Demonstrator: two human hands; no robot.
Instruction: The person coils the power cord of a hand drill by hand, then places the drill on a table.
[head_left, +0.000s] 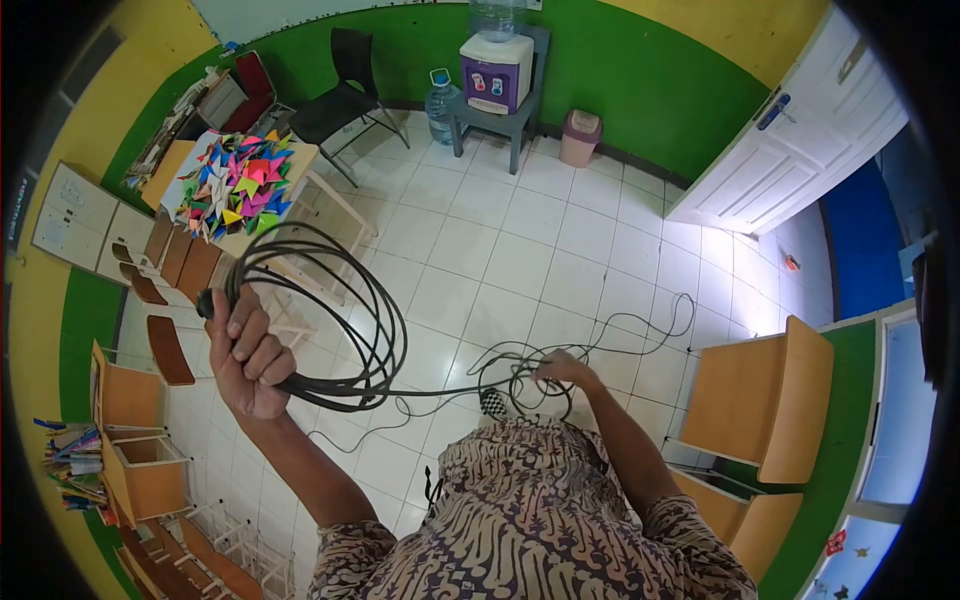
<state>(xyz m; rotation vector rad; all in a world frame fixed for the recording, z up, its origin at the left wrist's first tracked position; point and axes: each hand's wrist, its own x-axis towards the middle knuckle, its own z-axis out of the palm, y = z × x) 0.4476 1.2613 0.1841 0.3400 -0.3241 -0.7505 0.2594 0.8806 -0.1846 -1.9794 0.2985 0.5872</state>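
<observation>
My left hand (255, 355) is raised at the left, its fingers wrapped around a coiled black cable (385, 315). Several wide loops hang from this fist to the right, and a dark end piece (205, 303) pokes out beside the thumb. One strand runs from the coil across to my right hand (563, 370), which is closed on the cable in front of my body. Looser, tangled loops hang or lie around and below the right hand. More of the cable trails over the floor to the right and lower left; exact finger contact at the right is small to see.
A table (310, 160) bears a pile of colourful folded paper (245, 185). Behind are a black chair (345, 90), a water dispenser (495, 75) and a pink bin (580, 138). An open white door (790, 130) stands right. Wooden desks (740, 390) line the right side.
</observation>
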